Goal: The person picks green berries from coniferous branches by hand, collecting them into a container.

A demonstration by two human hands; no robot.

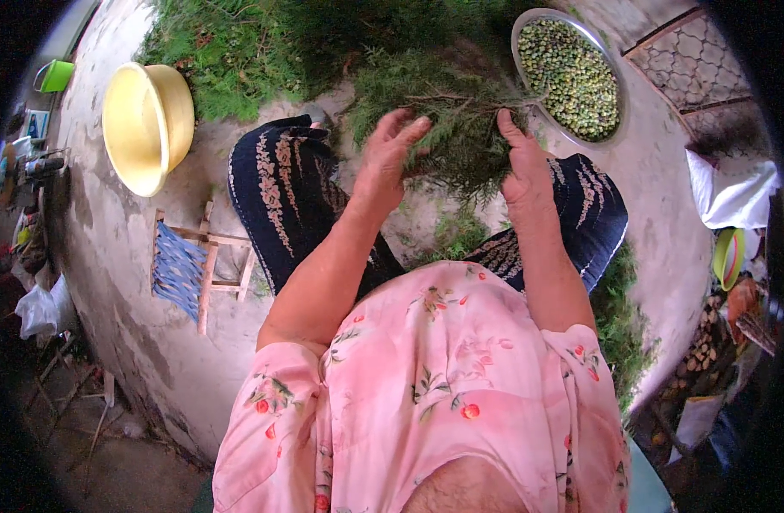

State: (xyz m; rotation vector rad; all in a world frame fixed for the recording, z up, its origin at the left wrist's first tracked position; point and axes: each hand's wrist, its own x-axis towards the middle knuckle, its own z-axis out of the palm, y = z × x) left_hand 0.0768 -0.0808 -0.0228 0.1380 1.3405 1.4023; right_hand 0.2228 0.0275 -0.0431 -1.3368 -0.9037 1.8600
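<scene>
A leafy evergreen branch (447, 128) with flat green sprays is held in front of me, above the floor between my knees. My right hand (527, 167) grips it from the right, thumb lying near the stem and fingers mostly hidden behind the leaves. At the left side of the sprays is my left hand (385, 162), fingers apart and touching the foliage; whether any small piece lies between them I cannot make out. Beyond the branch to the right, a wide metal basin (616, 137) holds many small round green cones or fruits.
A large heap of cut evergreen branches (229, 60) spreads across the far side. On the left stand a yellow plastic basin (165, 128) and a low wooden stool (182, 269) with a woven blue seat. More greenery (618, 316) lies right of my leg, near a white sack (742, 192).
</scene>
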